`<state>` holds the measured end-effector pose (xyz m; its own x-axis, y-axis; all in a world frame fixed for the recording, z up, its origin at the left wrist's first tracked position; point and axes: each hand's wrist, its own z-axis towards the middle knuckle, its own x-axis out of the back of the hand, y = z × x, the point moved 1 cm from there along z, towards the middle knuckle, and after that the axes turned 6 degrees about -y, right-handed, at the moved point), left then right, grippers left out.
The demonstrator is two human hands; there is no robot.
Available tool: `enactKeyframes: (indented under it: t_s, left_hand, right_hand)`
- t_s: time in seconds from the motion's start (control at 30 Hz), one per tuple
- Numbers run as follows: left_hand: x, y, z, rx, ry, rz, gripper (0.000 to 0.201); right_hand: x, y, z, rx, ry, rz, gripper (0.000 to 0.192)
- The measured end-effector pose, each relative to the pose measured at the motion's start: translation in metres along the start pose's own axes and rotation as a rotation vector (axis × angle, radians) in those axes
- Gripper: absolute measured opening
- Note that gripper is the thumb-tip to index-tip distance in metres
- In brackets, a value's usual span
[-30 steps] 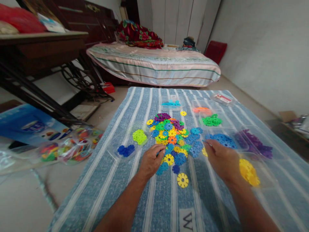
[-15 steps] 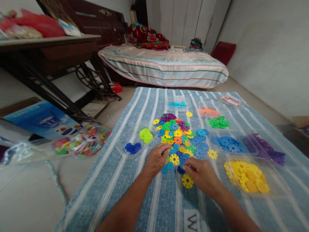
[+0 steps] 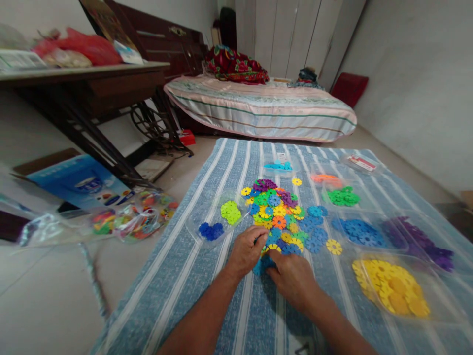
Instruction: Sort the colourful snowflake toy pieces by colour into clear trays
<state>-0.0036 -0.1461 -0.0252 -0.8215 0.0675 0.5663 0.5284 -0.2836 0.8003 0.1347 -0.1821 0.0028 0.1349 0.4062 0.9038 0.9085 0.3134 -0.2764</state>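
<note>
1. The fingers of the left hand (image 3: 247, 250) are curled down onto the near edge of the pile of plastic discs (image 3: 283, 217); whether a disc is pinched under them cannot be told.
2. The fingers of the right hand (image 3: 291, 276) are bent over the blue discs (image 3: 260, 266) at the pile's near end, just beside the left hand; what is gripped, if anything, is hidden by the hand itself.
3. The pile lies in the middle of the striped cloth (image 3: 229, 296), with sorted colours around it: a yellow tray (image 3: 391, 286) to the right, a blue tray (image 3: 358, 232) and a purple tray (image 3: 421, 240) further off, and green discs (image 3: 343, 197) behind.
4. A clear tray (image 3: 216, 222) with lime and dark blue discs sits just to the left of the pile.
5. Several discs could be dragged out of the pile at once, since they overlap and their notched edges catch.
6. A disc could be dropped into the wrong tray, the two blues being close in shade.
7. The yellow tray could be nudged by the right forearm, which lies near it.
</note>
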Motion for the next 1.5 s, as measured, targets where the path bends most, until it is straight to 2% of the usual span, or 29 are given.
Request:
enactKeyframes:
  t_s: [0.13,0.27,0.37,0.5,0.6,0.73,0.8,0.87,0.9,0.97,1.07,1.17,1.3,1.4,1.5]
  left_hand:
    - [0.002,-0.001,0.000,-0.007,0.001,0.002,0.022]
    - [0.002,-0.003,-0.001,-0.011,-0.002,0.016,0.022]
    - [0.002,-0.004,-0.001,-0.009,-0.003,0.021,0.022]
    - [0.002,-0.005,-0.001,-0.005,-0.007,0.011,0.022]
    - [0.002,-0.005,0.000,-0.003,-0.009,-0.001,0.022]
    - [0.003,-0.003,-0.001,0.003,-0.011,-0.013,0.021]
    - [0.003,-0.003,-0.002,0.004,-0.007,-0.018,0.020]
    - [0.003,-0.003,-0.003,0.002,-0.006,-0.025,0.020]
    - [0.003,-0.003,-0.003,0.001,-0.007,-0.027,0.020]
    - [0.002,-0.003,-0.003,0.001,-0.011,-0.031,0.020]
    - [0.001,-0.004,-0.002,0.007,-0.006,-0.033,0.020]
    - [0.000,-0.005,-0.001,0.010,0.003,-0.047,0.021]
    - [0.000,-0.006,0.000,0.020,0.028,-0.062,0.023]
    - [0.001,-0.005,0.000,0.054,0.036,-0.060,0.023]
    - [0.003,-0.004,0.000,0.093,0.039,-0.082,0.024]
  right_hand:
    - [-0.003,0.000,0.002,-0.018,0.022,0.042,0.018]
    - [-0.005,0.006,0.003,-0.006,0.074,0.202,0.009]
    - [-0.005,0.014,0.003,0.026,0.055,0.314,0.006]
    - [0.011,0.028,0.010,0.015,0.091,0.319,0.009]
    - [0.045,0.039,0.032,-0.016,0.185,0.261,0.009]
    - [0.118,0.056,0.082,-0.099,0.391,0.189,0.012]
    - [0.153,0.064,0.106,-0.165,0.519,0.181,0.022]
    - [0.175,0.070,0.121,-0.226,0.638,0.193,0.034]
    - [0.179,0.072,0.125,-0.234,0.687,0.212,0.036]
    - [0.173,0.072,0.124,-0.205,0.732,0.259,0.033]
    - [0.136,0.066,0.105,-0.116,0.659,0.306,0.026]
    - [0.091,0.051,0.074,-0.003,0.520,0.345,0.021]
    - [0.042,0.022,0.033,0.157,0.247,0.357,0.018]
    - [0.018,0.001,0.012,0.176,0.089,0.215,0.015]
    - [0.004,-0.016,0.004,0.141,0.021,0.053,0.016]
